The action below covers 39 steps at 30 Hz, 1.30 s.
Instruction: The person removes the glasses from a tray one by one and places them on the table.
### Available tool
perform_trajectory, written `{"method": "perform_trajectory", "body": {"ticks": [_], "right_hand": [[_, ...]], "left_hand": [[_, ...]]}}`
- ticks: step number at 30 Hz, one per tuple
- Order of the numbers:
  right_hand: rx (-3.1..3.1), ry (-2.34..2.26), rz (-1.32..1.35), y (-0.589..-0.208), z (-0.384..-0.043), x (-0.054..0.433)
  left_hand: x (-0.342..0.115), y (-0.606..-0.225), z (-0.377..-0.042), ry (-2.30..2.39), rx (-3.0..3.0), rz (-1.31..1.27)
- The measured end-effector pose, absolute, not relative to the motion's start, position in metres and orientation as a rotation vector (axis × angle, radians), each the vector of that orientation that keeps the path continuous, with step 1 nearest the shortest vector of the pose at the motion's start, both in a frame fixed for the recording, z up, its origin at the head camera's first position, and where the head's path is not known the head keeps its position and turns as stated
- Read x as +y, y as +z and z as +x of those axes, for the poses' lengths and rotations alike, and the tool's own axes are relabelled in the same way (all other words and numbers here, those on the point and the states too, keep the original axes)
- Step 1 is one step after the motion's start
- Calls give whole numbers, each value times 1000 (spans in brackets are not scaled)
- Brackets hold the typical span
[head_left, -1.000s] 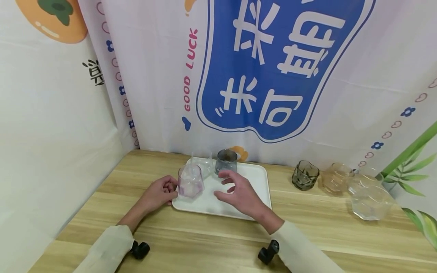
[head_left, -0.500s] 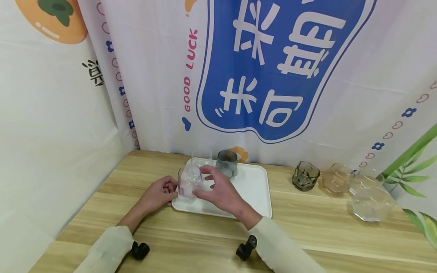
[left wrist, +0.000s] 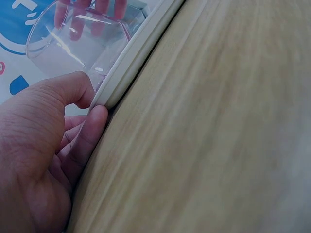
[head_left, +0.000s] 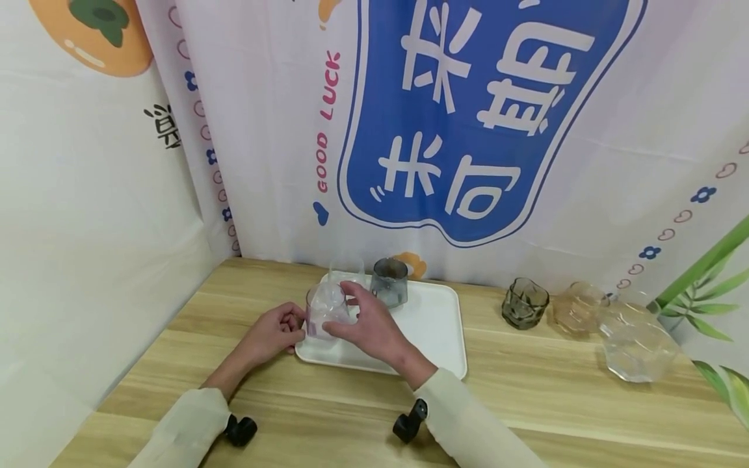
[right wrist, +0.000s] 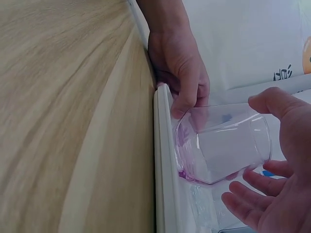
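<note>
A clear glass tumbler with a pink-tinted base stands at the left end of a white tray. My right hand is curled round this tumbler; in the right wrist view its thumb touches one side near the rim, with the fingers along the other. The left hand pinches the tray's left edge, thumb and finger on the rim, as the left wrist view shows. Behind the pink tumbler, also on the tray, are a colourless glass, partly hidden, and a smoky grey glass.
To the right on the wooden table stand a dark olive glass, an amber glass and clear faceted glassware. A printed curtain hangs along the back, and a green plant is at the far right.
My right hand has moved left across the tray from near the grey glass to the pink-tinted tumbler and come round it. The left hand has kept its place on the tray's edge.
</note>
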State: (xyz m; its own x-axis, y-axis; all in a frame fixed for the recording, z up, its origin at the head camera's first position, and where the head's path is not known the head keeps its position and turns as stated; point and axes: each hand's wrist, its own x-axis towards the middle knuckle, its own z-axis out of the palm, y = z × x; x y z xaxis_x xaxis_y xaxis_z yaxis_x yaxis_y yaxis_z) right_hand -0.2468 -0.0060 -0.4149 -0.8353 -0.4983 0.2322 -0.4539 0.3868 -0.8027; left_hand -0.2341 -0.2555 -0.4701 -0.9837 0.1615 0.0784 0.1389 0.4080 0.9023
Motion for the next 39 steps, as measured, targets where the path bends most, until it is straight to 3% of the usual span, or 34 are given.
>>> {"method": "perform_trajectory", "body": {"ticks": [39], "right_hand": [[2601, -1478, -827, -424, -250, -20]], "left_hand": [[-254, -467, -230, 1704, 2588, 262]]}}
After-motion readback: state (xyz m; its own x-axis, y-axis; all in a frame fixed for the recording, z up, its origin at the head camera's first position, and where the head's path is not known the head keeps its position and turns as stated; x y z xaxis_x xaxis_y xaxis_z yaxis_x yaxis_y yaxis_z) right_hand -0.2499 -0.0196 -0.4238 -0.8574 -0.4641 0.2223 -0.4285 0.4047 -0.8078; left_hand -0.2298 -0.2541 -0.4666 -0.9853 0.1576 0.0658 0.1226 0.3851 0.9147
